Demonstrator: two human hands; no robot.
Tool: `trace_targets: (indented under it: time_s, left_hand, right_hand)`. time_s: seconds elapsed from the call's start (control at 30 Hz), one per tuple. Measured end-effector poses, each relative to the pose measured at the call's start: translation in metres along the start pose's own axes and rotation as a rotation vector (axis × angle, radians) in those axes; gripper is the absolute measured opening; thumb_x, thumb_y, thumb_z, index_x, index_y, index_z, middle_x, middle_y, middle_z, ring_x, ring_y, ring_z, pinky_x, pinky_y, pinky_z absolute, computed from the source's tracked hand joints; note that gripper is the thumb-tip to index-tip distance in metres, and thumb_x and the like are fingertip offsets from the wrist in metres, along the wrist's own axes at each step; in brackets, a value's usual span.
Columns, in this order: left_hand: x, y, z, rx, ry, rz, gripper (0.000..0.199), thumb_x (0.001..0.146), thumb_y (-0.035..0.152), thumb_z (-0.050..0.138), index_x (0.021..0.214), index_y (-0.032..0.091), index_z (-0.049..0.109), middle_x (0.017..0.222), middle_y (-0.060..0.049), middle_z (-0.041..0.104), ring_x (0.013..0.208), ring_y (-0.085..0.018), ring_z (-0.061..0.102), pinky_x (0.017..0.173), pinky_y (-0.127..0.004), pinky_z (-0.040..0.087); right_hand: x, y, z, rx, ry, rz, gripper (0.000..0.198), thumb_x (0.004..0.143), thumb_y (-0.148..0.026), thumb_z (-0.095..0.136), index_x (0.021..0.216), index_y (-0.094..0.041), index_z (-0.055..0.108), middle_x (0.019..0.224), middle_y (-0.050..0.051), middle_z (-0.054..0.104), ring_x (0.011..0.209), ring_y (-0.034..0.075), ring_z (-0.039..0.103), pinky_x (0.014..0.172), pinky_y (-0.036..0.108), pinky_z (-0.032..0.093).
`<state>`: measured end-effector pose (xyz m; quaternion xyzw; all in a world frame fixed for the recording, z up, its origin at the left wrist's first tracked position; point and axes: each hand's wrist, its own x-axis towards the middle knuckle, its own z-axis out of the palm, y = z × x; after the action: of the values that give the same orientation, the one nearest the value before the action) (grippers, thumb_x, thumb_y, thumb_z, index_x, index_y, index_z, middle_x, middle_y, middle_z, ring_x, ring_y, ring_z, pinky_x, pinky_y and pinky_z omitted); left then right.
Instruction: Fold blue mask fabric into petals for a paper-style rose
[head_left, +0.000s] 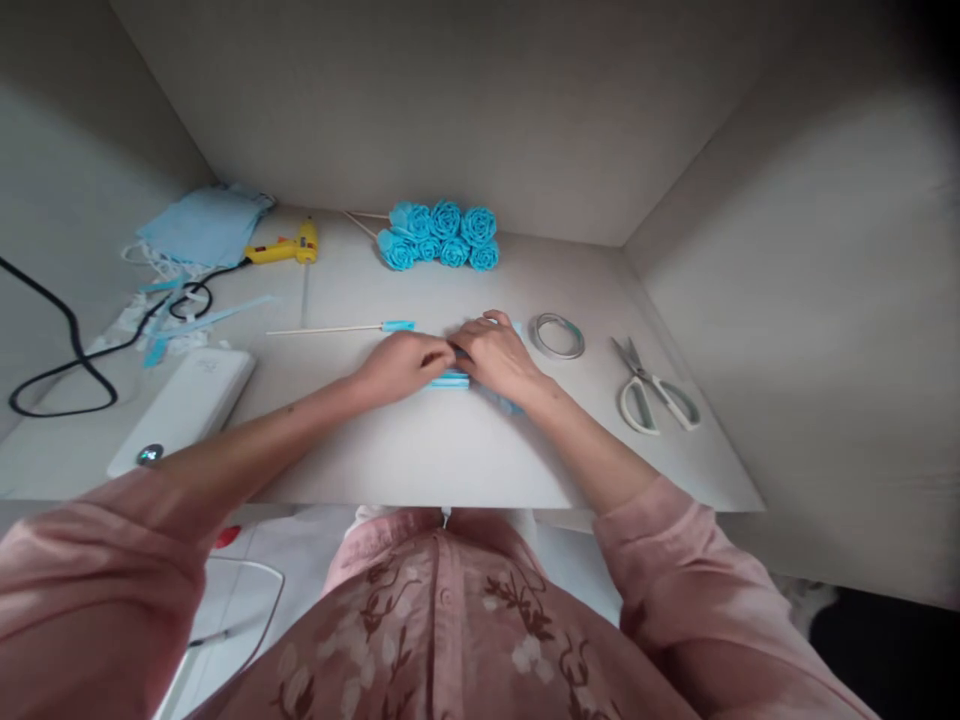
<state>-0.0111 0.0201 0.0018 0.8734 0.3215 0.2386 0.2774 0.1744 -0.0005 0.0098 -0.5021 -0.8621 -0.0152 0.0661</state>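
In the middle of the table, my left hand (401, 368) has its fingers closed at a folded piece of blue mask fabric (448, 382). From the right, my right hand (495, 352) bends over the same piece, fingertips meeting those of the left. My hands cover much of the fabric. A paler blue sheet (511, 406) shows partly from beneath my right hand and wrist. Just beyond my left hand lies a thin stick (326, 330) with a blue wrapped tip (398, 326).
Several blue fabric roses (439, 235) lie at the back. To the left are a yellow glue gun (289, 248), stacked face masks (202, 228), blue scraps (157, 348) and a white power bank (184, 408). A tape roll (557, 337) and scissors (646, 388) lie right.
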Motion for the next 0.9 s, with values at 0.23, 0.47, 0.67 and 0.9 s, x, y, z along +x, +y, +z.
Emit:
trace_targets:
  time_s: [0.23,0.47,0.67,0.9]
  left_hand:
    - [-0.019,0.010,0.015,0.483,-0.134,0.265,0.031,0.096,0.024,0.043,0.082,0.017,0.070,0.084,-0.007,0.068,0.078,-0.019,0.062,0.069,-0.030,0.042]
    - [-0.021,0.004,0.026,0.458,-0.055,0.267,0.031,0.097,0.025,0.043,0.082,0.018,0.069,0.083,-0.005,0.068,0.079,-0.018,0.062,0.067,-0.029,0.041]
    - [-0.020,-0.001,0.026,0.401,-0.029,0.269,0.029,0.097,0.024,0.045,0.083,0.018,0.070,0.083,-0.005,0.070,0.081,-0.019,0.064,0.070,-0.030,0.044]
    - [-0.019,-0.007,0.027,0.365,-0.007,0.283,0.026,0.096,0.023,0.047,0.087,0.019,0.071,0.085,-0.004,0.071,0.081,-0.018,0.065,0.071,-0.029,0.045]
  right_hand:
    - [-0.004,-0.004,0.004,0.020,0.050,0.019,0.019,0.090,-0.021,0.056,0.099,-0.019,0.073,0.098,0.009,0.074,0.099,0.024,0.061,0.108,0.042,0.022]
    - [-0.007,-0.004,0.011,0.065,0.107,0.015,0.020,0.090,-0.019,0.057,0.105,-0.019,0.071,0.100,0.008,0.073,0.098,0.024,0.059,0.108,0.041,0.025]
    - [-0.007,-0.002,0.016,0.099,0.108,0.008,0.022,0.090,-0.018,0.057,0.106,-0.020,0.073,0.101,0.008,0.074,0.100,0.024,0.060,0.109,0.043,0.025]
    - [-0.007,0.001,0.012,0.112,0.156,-0.029,0.025,0.094,-0.020,0.054,0.110,-0.021,0.072,0.108,0.007,0.074,0.105,0.024,0.060,0.113,0.047,0.026]
